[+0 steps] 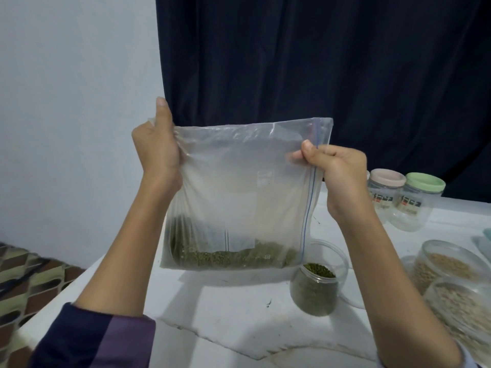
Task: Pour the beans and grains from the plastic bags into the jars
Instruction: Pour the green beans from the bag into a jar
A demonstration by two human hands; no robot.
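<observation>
At frame centre, between both hands, hangs plastic bag (pixel 239 195): left hand (pixel 156 147) and right hand (pixel 337 166) gripping its upper corners above open jar (pixel 316 290).

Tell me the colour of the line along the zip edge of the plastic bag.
Blue: a thin blue line runs along the plastic bag, seen best in the head view.

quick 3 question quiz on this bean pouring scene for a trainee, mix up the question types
1. True or false: both hands hold the plastic bag above the table.
2. What fills the open jar beneath the bag? A) rice B) green beans C) water
3. Fill in: the two jars at the back have pink and ____ lids.

Key: 1 true, left hand and right hand each grip an upper side; 2 B; 3 green.
</observation>
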